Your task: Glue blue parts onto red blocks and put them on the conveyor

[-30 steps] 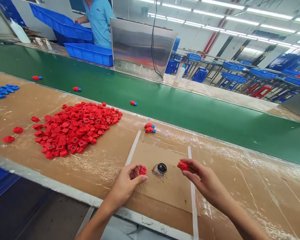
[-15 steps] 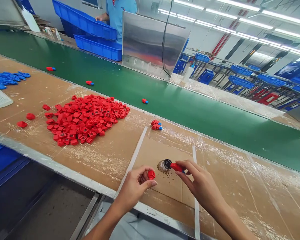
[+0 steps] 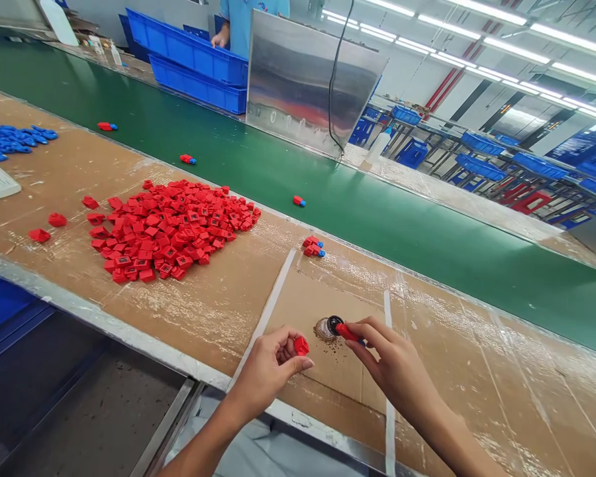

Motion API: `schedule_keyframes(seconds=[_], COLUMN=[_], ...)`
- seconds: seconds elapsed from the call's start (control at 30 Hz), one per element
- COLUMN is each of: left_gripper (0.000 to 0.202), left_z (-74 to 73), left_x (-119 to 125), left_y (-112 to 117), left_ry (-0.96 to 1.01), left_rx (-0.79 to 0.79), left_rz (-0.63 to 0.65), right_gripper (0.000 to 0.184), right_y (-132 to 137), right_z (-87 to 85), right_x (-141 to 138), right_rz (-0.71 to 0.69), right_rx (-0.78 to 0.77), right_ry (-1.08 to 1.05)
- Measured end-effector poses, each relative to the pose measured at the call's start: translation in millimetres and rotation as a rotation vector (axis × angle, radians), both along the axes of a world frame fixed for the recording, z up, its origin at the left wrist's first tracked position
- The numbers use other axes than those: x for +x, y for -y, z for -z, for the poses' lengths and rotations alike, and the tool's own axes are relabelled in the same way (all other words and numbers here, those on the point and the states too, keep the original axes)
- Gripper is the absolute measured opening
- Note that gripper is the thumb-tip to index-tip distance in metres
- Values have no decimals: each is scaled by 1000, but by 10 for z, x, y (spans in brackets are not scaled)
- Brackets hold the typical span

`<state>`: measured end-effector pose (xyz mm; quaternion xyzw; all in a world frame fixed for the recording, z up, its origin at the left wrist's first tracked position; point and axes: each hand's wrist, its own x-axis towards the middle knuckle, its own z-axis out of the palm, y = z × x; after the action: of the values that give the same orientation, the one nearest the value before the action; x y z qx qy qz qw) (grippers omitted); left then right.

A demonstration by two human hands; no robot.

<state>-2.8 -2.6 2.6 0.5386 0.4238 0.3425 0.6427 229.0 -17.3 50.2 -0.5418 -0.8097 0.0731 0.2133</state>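
Our left hand [image 3: 265, 374] pinches a red plastic cap [image 3: 301, 346], our right hand [image 3: 390, 354] pinches a red part [image 3: 346, 332] against a small black-topped pot [image 3: 334, 323], and a slip could tip it.

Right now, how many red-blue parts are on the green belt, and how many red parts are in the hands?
Red-blue parts on belt: 3
Red part in left hand: 1
Red part in right hand: 1
Total: 5
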Motion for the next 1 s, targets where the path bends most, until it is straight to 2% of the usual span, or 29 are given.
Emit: schedule_keyframes(seconds=[0.33,0.57,0.73,1.0], left_gripper=[18,17,19,23], left_z=[8,-21,-31,-40], left_x=[-11,27,29,4], left_y=[-13,-14,-24,-51], left_ry=[60,164,164,197], left_rx=[-24,-144,-187,-245], left_rz=[5,159,181,224], right_gripper=[21,16,20,16], right_y=[-11,-50,-93,103], right_z=[-37,-100,-151,-201], right_x=[-51,6,25,-180], right_rz=[-24,47,80,84], right_rx=[18,35,16,-102], right_ry=[49,-28,-46,-311])
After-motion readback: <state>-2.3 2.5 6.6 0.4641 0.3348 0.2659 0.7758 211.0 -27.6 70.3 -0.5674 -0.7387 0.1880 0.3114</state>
